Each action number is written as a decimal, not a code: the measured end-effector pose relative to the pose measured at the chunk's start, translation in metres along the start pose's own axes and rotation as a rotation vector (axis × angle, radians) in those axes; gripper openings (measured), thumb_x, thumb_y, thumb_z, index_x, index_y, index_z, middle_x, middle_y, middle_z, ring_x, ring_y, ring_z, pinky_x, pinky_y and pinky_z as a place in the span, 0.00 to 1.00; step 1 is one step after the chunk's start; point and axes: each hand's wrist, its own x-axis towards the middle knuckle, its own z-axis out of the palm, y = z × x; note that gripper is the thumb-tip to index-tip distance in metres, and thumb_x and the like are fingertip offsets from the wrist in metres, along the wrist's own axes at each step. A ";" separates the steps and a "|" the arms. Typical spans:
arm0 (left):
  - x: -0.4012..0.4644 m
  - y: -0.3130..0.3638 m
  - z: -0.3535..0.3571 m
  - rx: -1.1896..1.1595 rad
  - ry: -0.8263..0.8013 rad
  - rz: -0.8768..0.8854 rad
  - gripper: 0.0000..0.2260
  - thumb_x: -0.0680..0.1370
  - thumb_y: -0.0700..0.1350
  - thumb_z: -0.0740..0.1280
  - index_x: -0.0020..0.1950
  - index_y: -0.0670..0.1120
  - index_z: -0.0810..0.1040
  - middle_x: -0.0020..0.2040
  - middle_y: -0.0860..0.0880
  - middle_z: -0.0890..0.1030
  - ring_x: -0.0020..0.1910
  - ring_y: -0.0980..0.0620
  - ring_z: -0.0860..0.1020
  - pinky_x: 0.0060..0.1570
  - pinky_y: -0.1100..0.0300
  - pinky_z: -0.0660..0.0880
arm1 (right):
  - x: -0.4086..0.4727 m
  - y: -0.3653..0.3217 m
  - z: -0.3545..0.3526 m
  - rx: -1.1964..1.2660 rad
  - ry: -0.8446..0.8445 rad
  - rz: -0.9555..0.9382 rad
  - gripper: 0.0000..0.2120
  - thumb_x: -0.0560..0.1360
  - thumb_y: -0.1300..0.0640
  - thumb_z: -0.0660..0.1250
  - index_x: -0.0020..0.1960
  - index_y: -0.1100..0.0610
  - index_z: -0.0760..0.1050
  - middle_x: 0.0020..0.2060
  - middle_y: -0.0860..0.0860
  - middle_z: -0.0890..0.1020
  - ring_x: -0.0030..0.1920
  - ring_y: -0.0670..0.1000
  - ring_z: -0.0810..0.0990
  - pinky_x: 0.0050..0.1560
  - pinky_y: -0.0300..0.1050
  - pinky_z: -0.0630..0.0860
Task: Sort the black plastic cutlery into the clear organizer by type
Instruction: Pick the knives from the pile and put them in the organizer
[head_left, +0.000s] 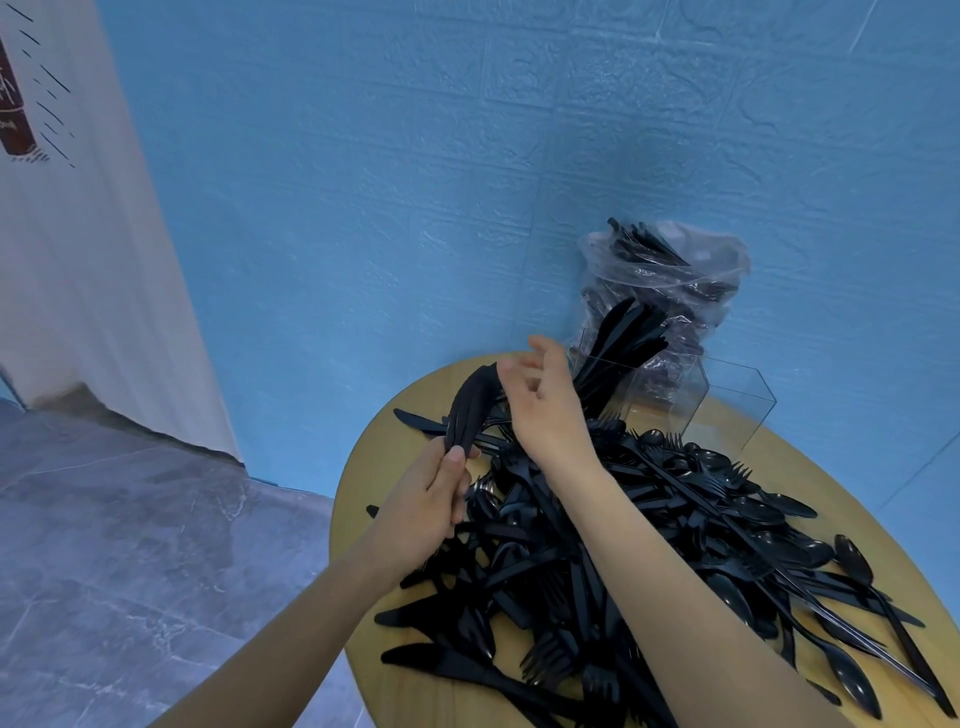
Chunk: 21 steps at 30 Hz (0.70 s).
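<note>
- Gripping a small bundle of black knives (470, 410) is the left hand (423, 512), with fingers and thumb curled round the handle ends and the blades fanned up and away over the table's left edge.
- The right hand (540, 410) is held just beside the blade tips of that bundle, fingers loosely spread and relaxed, nothing gripped; whether a fingertip actually touches the knives can't be told, it's a bit blurry there.
- A big messy pile of black plastic cutlery (649, 545) is spread over the round wooden table (358, 478), knives, forks and spoons all mixed together, with spoons mostly seen toward the right side.
- The clear organizer (727, 405) is stood at the far edge of the table, close to the wall, just behind the pile.
- A bunch of knives (621, 343) is already stood upright in its left compartment, leaning a little; the compartment on the right looks to have nothing in it.
- A clear plastic bag (670, 280) stuffed with more black cutlery is propped behind the organizer against the blue wall (415, 156).
</note>
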 end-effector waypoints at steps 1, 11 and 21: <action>-0.001 0.002 0.001 -0.021 -0.021 -0.002 0.12 0.83 0.48 0.50 0.53 0.46 0.72 0.35 0.51 0.68 0.28 0.58 0.67 0.28 0.64 0.66 | 0.004 0.001 0.003 -0.003 -0.008 -0.031 0.20 0.81 0.52 0.57 0.71 0.56 0.62 0.60 0.49 0.72 0.58 0.47 0.74 0.53 0.35 0.69; -0.002 0.004 0.006 0.022 -0.077 0.095 0.09 0.82 0.50 0.52 0.46 0.47 0.65 0.35 0.48 0.66 0.25 0.57 0.62 0.25 0.64 0.62 | 0.004 0.015 0.015 -0.123 -0.028 -0.196 0.11 0.81 0.58 0.56 0.45 0.59 0.75 0.35 0.47 0.75 0.37 0.46 0.71 0.38 0.40 0.66; 0.037 0.029 0.007 0.049 -0.354 0.103 0.12 0.83 0.49 0.51 0.56 0.44 0.70 0.34 0.52 0.65 0.24 0.59 0.61 0.24 0.66 0.59 | 0.029 -0.001 -0.044 0.345 -0.180 0.162 0.09 0.75 0.59 0.68 0.38 0.60 0.73 0.25 0.50 0.74 0.17 0.41 0.65 0.17 0.32 0.58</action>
